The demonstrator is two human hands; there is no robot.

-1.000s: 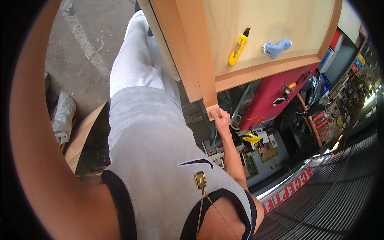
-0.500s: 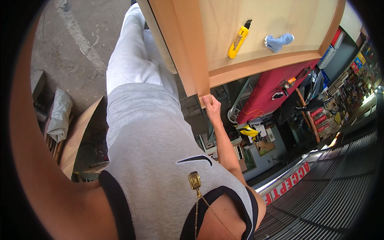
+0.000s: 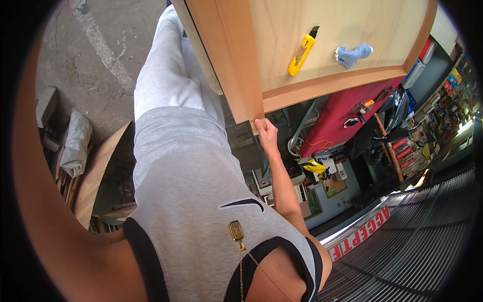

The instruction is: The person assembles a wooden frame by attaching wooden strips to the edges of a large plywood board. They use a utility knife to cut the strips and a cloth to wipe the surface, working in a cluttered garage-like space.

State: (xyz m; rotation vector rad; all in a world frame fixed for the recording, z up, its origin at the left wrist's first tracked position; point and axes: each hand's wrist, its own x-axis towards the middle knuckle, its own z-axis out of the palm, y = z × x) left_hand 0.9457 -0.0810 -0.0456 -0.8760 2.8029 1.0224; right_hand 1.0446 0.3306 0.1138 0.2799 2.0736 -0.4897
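Basically, step in hand looks like handling the loose tan strip end [image 3: 254, 129] at the near-left corner of the wooden panel [image 3: 282, 25], where the brown border [image 3: 302, 94] stops; prob. pressing or tugging it, can't tell which from this angle.

Grip: right hand [image 3: 267, 133] is closed, thumb on top of the strip end, other fingers curled under & mostly hidden. So it's a pinch, w/ no visible gap btwn thumb & strip end; how hard it squeezes, can't tell. Fingers sit right by the border's near end, but whether they touch that wood too is unclear. Left hand is out of frame, only the left arm [image 3: 85, 241] shows along the L edge, so can't tell what that hand grips.

Next move, IMO, calls for a firm pinch & the strip end lined up w/ the border, poss. w/ a 2nd hand for support, bc the visible hold is at one corner only. Strip end could slip or bend otherwise.

Locations: strip end is just past the border's near-left end, ahead & slightly R of the person's waist. Farther & to the right, on the panel's pale middle, a yellow utility knife [image 3: 301, 56] lies aslant, dark tip at its far end; crumpled blue-white cloth [image 3: 353, 54] is near it on the R. Right hand touches neither.
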